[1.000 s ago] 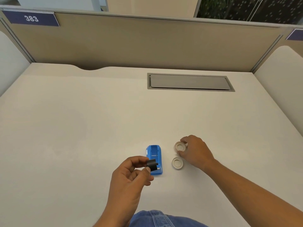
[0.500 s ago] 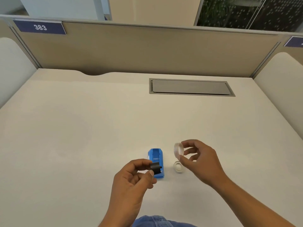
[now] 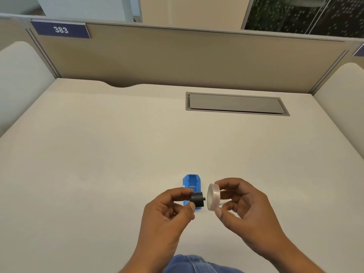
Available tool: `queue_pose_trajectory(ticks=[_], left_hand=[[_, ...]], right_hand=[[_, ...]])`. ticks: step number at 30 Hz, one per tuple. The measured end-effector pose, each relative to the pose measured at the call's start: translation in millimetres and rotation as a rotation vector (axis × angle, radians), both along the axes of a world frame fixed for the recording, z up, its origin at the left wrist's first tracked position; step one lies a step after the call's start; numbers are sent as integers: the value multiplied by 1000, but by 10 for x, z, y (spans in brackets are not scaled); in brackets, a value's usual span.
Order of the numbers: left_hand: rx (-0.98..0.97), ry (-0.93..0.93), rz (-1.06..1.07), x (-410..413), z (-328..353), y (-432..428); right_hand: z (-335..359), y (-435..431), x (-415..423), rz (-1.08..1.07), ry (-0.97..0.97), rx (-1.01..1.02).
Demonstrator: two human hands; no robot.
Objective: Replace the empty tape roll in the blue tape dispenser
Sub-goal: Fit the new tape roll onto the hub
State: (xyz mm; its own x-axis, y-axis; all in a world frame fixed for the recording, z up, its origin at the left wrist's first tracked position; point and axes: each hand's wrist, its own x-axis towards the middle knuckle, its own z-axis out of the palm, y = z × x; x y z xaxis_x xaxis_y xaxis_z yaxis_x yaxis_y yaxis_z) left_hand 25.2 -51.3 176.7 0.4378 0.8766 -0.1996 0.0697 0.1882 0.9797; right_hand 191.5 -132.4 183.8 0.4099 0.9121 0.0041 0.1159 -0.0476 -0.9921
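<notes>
Raised since earlier: clear tape roll (image 3: 213, 197), pinched in right hand (image 3: 244, 209), now facing black spindle (image 3: 197, 199) gripped by left hand (image 3: 167, 211). Blue tape dispenser (image 3: 191, 184) lies on desk (image 3: 98, 154), apparently empty. Step: threading roll onto spindle; next needs bore aligned with hub.

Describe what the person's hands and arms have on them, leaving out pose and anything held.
Both forearms are bare, with no sleeves in view. The left hand and right hand wear no gloves, and no rings, watch or bracelets show. Blue denim trousers appear at the bottom edge.
</notes>
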Motion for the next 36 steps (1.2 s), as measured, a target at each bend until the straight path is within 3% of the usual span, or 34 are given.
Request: queue_pose_trajectory(ticks=[27,36], left_hand=[[-28,14,-14,-27,20,9],[-37,-11,-10,-30,2,12]], right_hand=[[-3,53,-97,92,-157,-142],[-73,40,-45,20,-72,-153]])
